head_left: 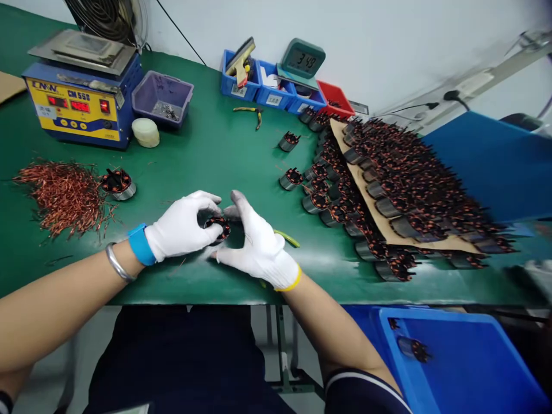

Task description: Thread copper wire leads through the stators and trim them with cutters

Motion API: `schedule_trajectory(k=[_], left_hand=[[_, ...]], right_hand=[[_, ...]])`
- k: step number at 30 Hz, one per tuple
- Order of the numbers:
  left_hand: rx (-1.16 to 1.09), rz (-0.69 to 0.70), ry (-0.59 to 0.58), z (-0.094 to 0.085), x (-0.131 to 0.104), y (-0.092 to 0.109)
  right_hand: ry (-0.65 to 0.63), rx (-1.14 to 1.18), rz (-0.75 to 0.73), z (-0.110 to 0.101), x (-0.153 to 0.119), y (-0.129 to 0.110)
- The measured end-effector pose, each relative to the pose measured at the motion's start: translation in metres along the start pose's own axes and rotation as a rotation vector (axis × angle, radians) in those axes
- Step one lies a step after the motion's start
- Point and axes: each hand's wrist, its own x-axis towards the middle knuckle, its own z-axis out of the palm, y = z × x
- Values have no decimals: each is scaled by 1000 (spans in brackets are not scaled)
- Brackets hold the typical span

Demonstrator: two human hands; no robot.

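My left hand point(185, 224), in a white glove, has its fingers curled round a wire-wound motor stator point(218, 228) low over the green table. Close to the stator's right side is my right hand point(259, 241), also gloved, with thumb and fingers spread apart; whether its fingertips touch the stator I cannot tell. From under the right hand sticks out a yellow-green tool handle point(288, 238); the rest of that tool is hidden. Another stator point(118, 184) stands to the left, beside a heap of copper wire clippings point(66, 195).
Many stators point(401, 178) are stacked on the right, with a cardboard sheet point(366, 198) between layers. A blue solder pot point(81, 98), a purple bin point(164, 98) and cutters point(250, 112) lie farther back. Blue parts boxes point(273, 92) line the wall. A blue crate point(466, 362) sits below right.
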Motion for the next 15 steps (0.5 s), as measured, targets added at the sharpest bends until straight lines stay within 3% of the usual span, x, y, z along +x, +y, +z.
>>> schedule_trajectory(k=[4, 7, 11, 13, 15], left_hand=[[-10, 12, 48, 0, 5, 5], [-213, -45, 172, -6, 9, 10], [-504, -73, 339, -26, 11, 7], [-528, -58, 266, -35, 10, 1], [-457, -59, 54, -37, 7, -5]], right_hand=[[16, -3, -32, 15, 8, 6], [14, -29, -4, 15, 10, 6], [34, -31, -49, 11, 9, 5], [33, -31, -76, 9, 9, 5], [14, -34, -68, 7, 8, 4]])
